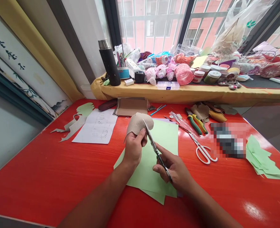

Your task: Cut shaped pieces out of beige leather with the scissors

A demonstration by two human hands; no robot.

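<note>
My left hand point(134, 148) pinches a piece of beige leather point(138, 123), its pebbled face curving up above the fingers. In my right hand point(174, 166) is a pair of dark-handled scissors point(157, 154), held by the handles with the blades pointing up and to the left. The blade tips overlap the leather; whether they are cutting into it I cannot tell. Beneath both hands lie sheets of light green paper point(165, 139) on the red table point(59, 177).
White-handled scissors point(205, 153) and green-yellow pliers point(195, 122) lie to the right, near green paper scraps point(261, 158). A sketched white sheet point(97, 125) and leather offcuts point(77, 126) lie left. Behind, a cluttered sill holds a black thermos point(109, 65) and several jars.
</note>
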